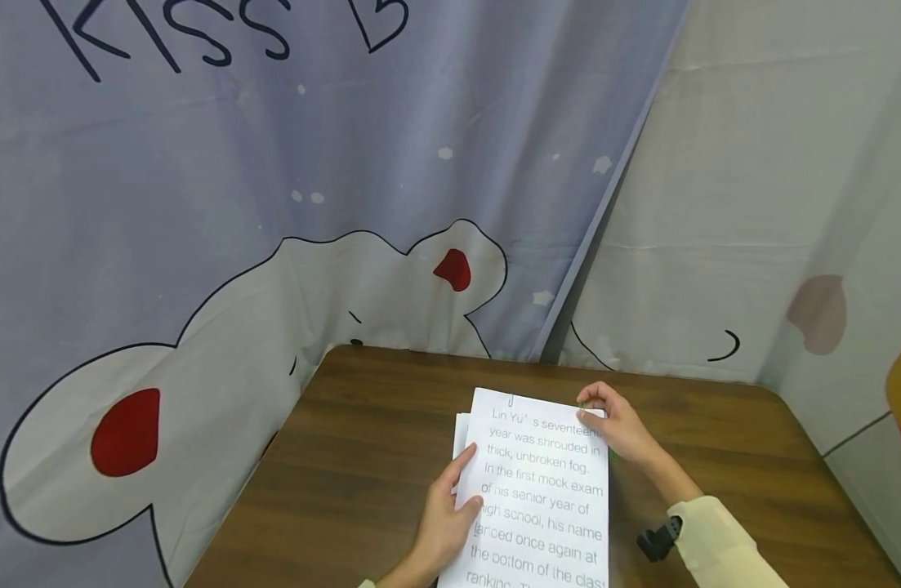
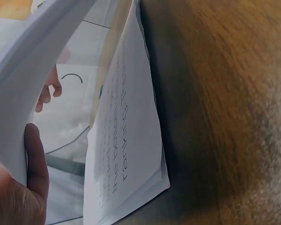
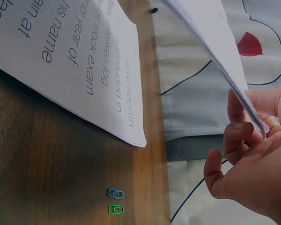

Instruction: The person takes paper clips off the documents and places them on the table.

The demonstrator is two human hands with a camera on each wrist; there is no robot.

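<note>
A stack of printed paper (image 1: 538, 490) is raised over the table, tilted, with large text facing up. My left hand (image 1: 444, 518) grips its left edge. At the top right corner my right hand (image 1: 615, 425) pinches the sheets between thumb and fingers, as the right wrist view also shows. A thin paper clip (image 1: 510, 400) sits on the top edge, left of centre. Beneath the raised sheets lies a second printed stack (image 2: 131, 117). A tiny green spot shows at my right fingertips in the head view; I cannot tell what it is.
A blue paper clip (image 3: 115, 193) and a green paper clip (image 3: 115, 209) lie on the wooden table (image 1: 332, 482), right of the lower stack. A printed curtain (image 1: 391, 163) hangs behind the table, and pale fabric (image 1: 715, 204) covers the right side. My right wrist wears a black device (image 1: 659, 539).
</note>
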